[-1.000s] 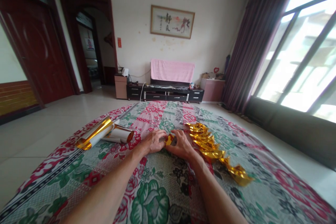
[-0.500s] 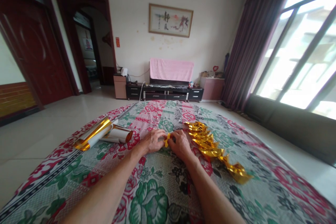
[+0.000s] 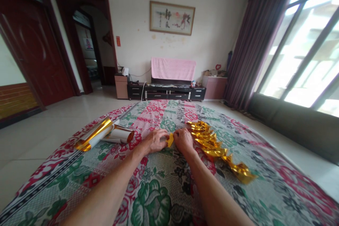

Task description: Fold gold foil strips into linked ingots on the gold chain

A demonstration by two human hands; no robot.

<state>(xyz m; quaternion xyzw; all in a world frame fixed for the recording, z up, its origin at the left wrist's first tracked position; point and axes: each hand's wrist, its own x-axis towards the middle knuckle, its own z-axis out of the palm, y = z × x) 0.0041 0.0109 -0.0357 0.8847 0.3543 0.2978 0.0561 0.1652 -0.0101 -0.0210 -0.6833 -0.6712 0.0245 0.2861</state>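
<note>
A small folded piece of gold paper (image 3: 170, 140) is held between my two hands above the middle of the flowered cloth. My left hand (image 3: 156, 140) grips its left side with thumb and fingers. At its upper right edge, my right hand (image 3: 183, 140) pinches it with curled fingers, the fingertips partly hidden. Just right of my right hand lies a row of several folded gold paper ingots (image 3: 209, 141), running toward the near right. On the left rest loosely rolled sheets of gold-and-white paper (image 3: 96, 134).
The flowered cloth (image 3: 150, 197) covers the round table. Beyond it stand a black TV cabinet (image 3: 159, 93) and a screen under a pink cloth (image 3: 173, 69). A purple curtain (image 3: 256, 42) hangs beside the window on the right; a red door (image 3: 31, 49) is on the left.
The gold paper has turned and more of its flat face shows between my hands. My right hand has shifted slightly and its fingers are more curled. The rolls and the row stay put.
</note>
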